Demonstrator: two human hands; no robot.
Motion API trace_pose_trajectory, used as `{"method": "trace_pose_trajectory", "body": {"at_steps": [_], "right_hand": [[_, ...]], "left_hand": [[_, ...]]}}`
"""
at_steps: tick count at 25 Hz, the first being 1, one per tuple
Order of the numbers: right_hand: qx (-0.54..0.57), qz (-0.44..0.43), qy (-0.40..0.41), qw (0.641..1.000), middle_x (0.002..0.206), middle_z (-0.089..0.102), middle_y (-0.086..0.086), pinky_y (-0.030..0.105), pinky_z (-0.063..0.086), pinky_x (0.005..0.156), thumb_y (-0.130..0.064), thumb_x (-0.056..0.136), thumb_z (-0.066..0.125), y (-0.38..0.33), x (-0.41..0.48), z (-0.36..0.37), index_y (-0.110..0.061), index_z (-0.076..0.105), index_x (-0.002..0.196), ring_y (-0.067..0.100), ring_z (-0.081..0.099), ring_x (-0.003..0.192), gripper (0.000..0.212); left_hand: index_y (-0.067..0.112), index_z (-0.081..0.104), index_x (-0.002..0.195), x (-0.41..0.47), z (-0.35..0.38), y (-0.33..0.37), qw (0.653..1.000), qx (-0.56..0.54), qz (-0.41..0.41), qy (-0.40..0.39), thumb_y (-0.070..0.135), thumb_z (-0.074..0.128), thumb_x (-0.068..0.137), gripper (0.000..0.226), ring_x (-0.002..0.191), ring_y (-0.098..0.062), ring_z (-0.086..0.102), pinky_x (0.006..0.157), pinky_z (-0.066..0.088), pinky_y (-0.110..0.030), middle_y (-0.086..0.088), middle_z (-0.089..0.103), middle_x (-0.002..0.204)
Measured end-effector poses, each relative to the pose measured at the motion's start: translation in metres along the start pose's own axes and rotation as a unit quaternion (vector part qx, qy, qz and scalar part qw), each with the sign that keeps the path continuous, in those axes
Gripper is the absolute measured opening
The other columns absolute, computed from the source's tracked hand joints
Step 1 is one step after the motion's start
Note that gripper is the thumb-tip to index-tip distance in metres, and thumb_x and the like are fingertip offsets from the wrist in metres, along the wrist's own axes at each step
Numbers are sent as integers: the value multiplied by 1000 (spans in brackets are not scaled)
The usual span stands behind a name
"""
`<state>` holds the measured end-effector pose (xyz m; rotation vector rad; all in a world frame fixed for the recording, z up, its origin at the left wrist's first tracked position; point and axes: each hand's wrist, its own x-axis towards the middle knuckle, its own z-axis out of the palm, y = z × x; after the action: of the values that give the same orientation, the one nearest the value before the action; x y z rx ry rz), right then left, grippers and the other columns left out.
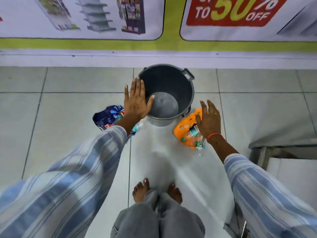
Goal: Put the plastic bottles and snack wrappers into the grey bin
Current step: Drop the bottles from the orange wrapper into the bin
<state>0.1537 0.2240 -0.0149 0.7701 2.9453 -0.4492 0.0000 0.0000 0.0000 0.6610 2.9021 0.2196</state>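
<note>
Standing upright on the floor (68,100), the grey bin (187,86) opens upward; we spread our empty left hand (137,100) and right hand (210,120) over the blue wrapper (106,117) and orange wrapper (186,127) with crushed bottles (194,134) flanking it.

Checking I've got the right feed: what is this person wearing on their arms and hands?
Both arms are in loose long sleeves striped pale blue and white, the left sleeve and the right sleeve alike. The right hand has a thin ring on one finger and a red-orange thread band at the wrist. The left hand is bare, with light-coloured nails.
</note>
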Motion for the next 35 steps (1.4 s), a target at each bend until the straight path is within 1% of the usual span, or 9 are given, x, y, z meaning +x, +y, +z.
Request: {"method": "trace_pose_trajectory", "body": {"at_steps": [6, 10, 14, 18, 23, 25, 30, 33, 35], "right_hand": [[-36, 91, -162, 982, 152, 27, 23, 53, 25, 115, -28, 92, 51, 70, -26, 111, -9, 26, 144, 42, 29, 138, 61], [0, 137, -211, 968, 151, 23, 30, 50, 25, 115, -24, 92, 52, 88, -24, 161, -1, 18, 145, 45, 27, 137, 68], [-9, 189, -225, 956, 149, 18, 36, 52, 26, 113, -15, 95, 43, 101, -29, 201, 7, 9, 144, 49, 28, 136, 63], [-20, 225, -213, 951, 147, 24, 34, 58, 40, 100, -14, 97, 37, 110, -32, 231, -4, 0, 147, 51, 45, 122, 63], [-27, 271, -225, 935, 131, 44, 31, 53, 45, 95, -25, 94, 47, 109, -33, 238, -18, -3, 147, 45, 51, 115, 73], [-27, 283, -236, 929, 129, 43, 30, 51, 44, 96, -29, 91, 53, 105, -30, 224, -21, -4, 147, 44, 48, 117, 80], [38, 247, -179, 951, 135, 35, 34, 51, 44, 95, -33, 88, 58, 77, 0, 142, -20, -7, 148, 49, 47, 117, 90], [89, 187, -67, 976, 123, 45, 32, 42, 50, 78, -31, 87, 60, 42, 26, 71, -19, -6, 148, 45, 58, 100, 91], [142, 130, 11, 981, 120, 47, 28, 36, 51, 72, -29, 87, 62, 9, 38, 29, -18, -4, 148, 37, 60, 96, 90]], "left_hand": [[5, 7, 150, 0, 76, -4, 1000, -17, 2, -13, 57, 19, 93, 79, 149, -26, 4, 120, 2, -46, -13, 5, 161], [5, 9, 150, 4, 102, -11, 1000, -8, 6, 4, 55, 20, 94, 76, 149, -27, 6, 120, 3, -44, -14, 7, 161], [4, 12, 150, 3, 109, -9, 999, -5, 6, 49, 52, 20, 96, 73, 149, -26, 8, 120, 3, -42, -15, 10, 160], [5, 13, 150, 3, 114, -10, 998, -7, -1, 67, 54, 15, 93, 75, 149, -26, 9, 121, 3, -40, -14, 12, 160], [5, 13, 150, 3, 113, -10, 998, -12, -3, 64, 55, 12, 92, 77, 149, -27, 10, 120, 6, -40, -14, 12, 160], [6, 12, 150, 2, 111, -9, 999, -9, -4, 54, 56, 10, 91, 77, 149, -27, 9, 121, 6, -42, -13, 11, 161], [5, 11, 150, 1, 100, -6, 1000, 9, -10, 10, 58, 7, 90, 80, 149, -28, 9, 121, 7, -42, -14, 10, 161], [3, 12, 150, 1, 92, -3, 1000, 20, -13, -21, 59, 5, 88, 83, 149, -29, 10, 121, 7, -43, -16, 11, 160], [3, 13, 149, 1, 87, -1, 999, 24, -14, -35, 59, 2, 87, 84, 149, -30, 10, 120, 6, -42, -16, 12, 160]]}}
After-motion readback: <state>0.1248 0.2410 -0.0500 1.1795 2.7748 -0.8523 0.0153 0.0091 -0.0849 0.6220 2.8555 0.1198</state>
